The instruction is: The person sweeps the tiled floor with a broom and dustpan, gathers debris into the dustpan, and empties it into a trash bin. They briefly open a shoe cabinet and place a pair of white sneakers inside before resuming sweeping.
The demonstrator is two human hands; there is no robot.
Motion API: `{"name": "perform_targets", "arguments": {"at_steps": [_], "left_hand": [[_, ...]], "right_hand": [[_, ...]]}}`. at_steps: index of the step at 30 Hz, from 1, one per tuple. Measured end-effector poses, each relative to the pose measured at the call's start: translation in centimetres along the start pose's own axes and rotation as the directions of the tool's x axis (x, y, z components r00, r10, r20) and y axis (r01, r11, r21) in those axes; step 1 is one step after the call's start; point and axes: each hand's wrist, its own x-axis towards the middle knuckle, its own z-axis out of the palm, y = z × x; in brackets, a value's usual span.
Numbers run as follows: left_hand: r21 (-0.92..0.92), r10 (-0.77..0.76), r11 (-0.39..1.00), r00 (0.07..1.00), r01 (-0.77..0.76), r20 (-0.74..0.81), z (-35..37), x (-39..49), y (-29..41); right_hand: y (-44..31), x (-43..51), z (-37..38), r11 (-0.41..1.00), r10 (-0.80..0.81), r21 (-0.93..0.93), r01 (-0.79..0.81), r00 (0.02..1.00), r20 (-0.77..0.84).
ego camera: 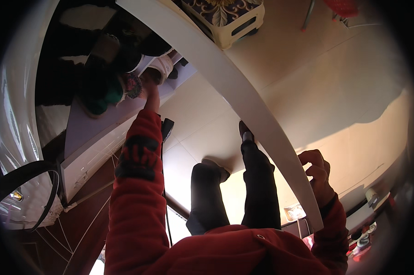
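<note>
My left arm, in a red sleeve, reaches into a low shoe cabinet. My left hand is among the shoes there, beside a white shoe and a patterned shoe; its fingers are mostly hidden, so I cannot tell whether it grips either one. Left of it sits a green shoe. Dark, shadowed items fill the space farther back. A white door panel, bent by the lens, stands between the cabinet and the room. At the panel's near end, my right hand curls its fingers against the edge.
A cream plastic stool with a patterned top stands beyond the panel. A red chair is at the far right. My feet are on the tiled floor. A black ring-shaped object is at lower left. More shoes lie at lower right.
</note>
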Motion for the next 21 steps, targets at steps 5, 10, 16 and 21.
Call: {"name": "perform_targets", "arguments": {"at_steps": [5,10,16,21], "left_hand": [[0.014,0.012,1.000,0.987,-0.014,0.161,-0.3,0.8,-1.1],[-0.128,0.046,0.991,0.995,-0.034,0.090,-4.4,-0.7,1.4],[-0.136,0.009,0.990,0.975,0.022,0.223,-9.1,-1.7,3.6],[-0.067,0.176,0.983,0.984,-0.173,0.041,-10.8,-2.6,4.2]], "right_hand": [[-0.2,-0.1,0.8,1.000,0.007,-0.010,-0.007,1.000,-0.008],[-0.5,-0.2,1.1,0.999,0.033,-0.024,-0.033,0.999,-0.004],[-0.8,-0.2,1.3,0.999,0.050,-0.017,-0.049,0.997,0.056],[-1.9,-0.9,2.4,0.996,0.087,-0.028,-0.085,0.993,0.081]]}}
